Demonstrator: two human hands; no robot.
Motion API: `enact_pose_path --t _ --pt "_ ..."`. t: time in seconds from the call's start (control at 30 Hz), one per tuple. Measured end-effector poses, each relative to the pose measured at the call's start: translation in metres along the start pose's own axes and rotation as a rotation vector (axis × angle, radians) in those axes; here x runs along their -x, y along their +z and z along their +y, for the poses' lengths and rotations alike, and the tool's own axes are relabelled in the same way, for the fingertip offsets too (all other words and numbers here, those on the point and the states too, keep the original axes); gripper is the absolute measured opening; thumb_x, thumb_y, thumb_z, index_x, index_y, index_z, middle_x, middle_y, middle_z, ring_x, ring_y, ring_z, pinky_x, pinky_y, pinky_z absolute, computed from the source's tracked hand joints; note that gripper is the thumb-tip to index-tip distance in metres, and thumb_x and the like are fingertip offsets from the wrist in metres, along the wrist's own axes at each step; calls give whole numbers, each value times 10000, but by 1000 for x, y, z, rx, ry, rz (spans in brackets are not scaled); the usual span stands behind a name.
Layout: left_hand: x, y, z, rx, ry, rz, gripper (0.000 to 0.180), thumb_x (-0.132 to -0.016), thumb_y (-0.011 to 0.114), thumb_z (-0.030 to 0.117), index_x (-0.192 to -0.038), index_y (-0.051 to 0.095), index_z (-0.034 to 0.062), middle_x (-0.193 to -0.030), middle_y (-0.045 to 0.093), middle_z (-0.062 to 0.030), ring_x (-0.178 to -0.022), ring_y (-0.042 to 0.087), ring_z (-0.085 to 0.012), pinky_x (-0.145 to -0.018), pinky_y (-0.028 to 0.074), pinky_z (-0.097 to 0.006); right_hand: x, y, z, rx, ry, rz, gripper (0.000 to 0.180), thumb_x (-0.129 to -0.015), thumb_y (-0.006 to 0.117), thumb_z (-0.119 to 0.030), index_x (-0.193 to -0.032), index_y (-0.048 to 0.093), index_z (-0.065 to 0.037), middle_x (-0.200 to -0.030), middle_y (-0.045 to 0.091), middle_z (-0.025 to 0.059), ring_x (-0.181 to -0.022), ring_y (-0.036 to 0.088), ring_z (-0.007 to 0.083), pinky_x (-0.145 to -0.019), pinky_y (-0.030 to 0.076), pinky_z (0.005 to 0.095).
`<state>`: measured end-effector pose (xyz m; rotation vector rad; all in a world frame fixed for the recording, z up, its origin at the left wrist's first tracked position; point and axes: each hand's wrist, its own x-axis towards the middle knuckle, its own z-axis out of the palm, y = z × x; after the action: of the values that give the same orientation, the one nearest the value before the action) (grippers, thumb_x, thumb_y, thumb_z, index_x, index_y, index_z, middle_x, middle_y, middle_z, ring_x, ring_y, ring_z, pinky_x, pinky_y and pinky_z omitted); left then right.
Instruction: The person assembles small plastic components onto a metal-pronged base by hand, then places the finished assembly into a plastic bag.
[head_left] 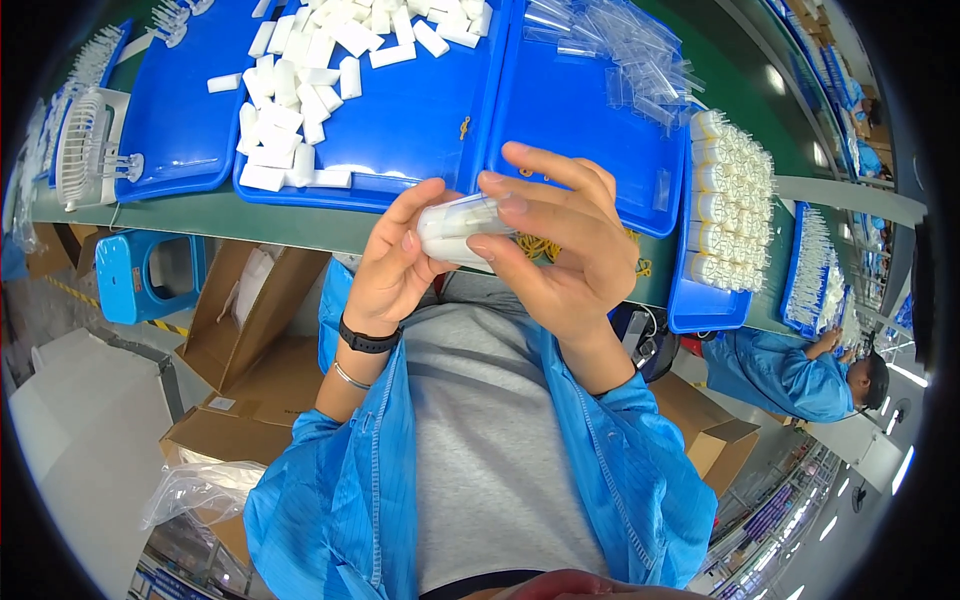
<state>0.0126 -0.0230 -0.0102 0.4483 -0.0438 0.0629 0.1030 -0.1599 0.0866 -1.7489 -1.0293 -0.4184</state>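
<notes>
A small bundle of white plastic pieces (452, 248) with a clear plastic sheet or sleeve along it is held between my hands, above the near edge of the table. My left hand (385, 262) grips its left end, thumb and fingers closed around it. At the other end, my right hand (575, 245) pinches it between thumb and fingers. Yellow rubber bands (538, 250) lie behind my right hand, partly hidden by it. Beyond my hands, a blue tray (420, 130) bears a heap of white rectangular plastic pieces (290, 95).
Clear plastic sleeves (640, 60) lie in a blue tray (560, 130). Banded white bundles (725, 205) fill another tray (705, 310) at right. At left are another blue tray (185, 120) and a white rack (85, 150). A blue stool (150, 275) and cardboard boxes (240, 410) stand below; a co-worker (790, 370) is at right.
</notes>
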Motion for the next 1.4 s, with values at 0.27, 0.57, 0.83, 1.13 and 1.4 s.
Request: enact_pose_path --t 0.27,0.57,0.83,1.13,1.4 --pt "5 -2 0 -82 71 103 567 -866 642 287 -1276 459 -58 -1217 538 -145 -1126 553 -233 -895 518 -341 2 -3 6 -44 60 -37 148 -689 752 -88 -826 696 -81 -940 703 81 -1006 641 239 -888 424 379" --pt "2 8 9 -332 168 207 474 -872 642 252 -1222 534 -50 -1133 551 -92 -1020 586 -193 -847 533 -318 12 -3 8 -47 113 -170 148 -733 708 -89 -877 703 -54 -1048 679 108 -1084 611 244 -966 384 402" --pt "2 2 14 -367 151 259 416 -886 626 208 -1209 551 -44 -1074 557 -74 -961 595 -166 -771 554 -293 23 12 13 -19 99 -193 410 -674 776 -162 -1062 670 -84 -1202 615 102 -1136 577 241 -990 371 411" --pt "2 3 18 -419 149 283 359 -882 629 155 -1175 578 -46 -1055 565 -83 -916 597 -149 -738 554 -271 31 18 18 -19 159 -215 474 -647 788 -147 -1096 653 -79 -1221 604 98 -1093 599 212 -980 398 422" --pt "4 -5 21 -503 175 243 342 -876 632 130 -1170 585 -37 -1070 579 -91 -901 609 -148 -761 551 -273 34 16 17 -32 187 -235 478 -652 775 -97 -1112 649 -79 -1251 579 126 -1127 577 245 -987 400 417"
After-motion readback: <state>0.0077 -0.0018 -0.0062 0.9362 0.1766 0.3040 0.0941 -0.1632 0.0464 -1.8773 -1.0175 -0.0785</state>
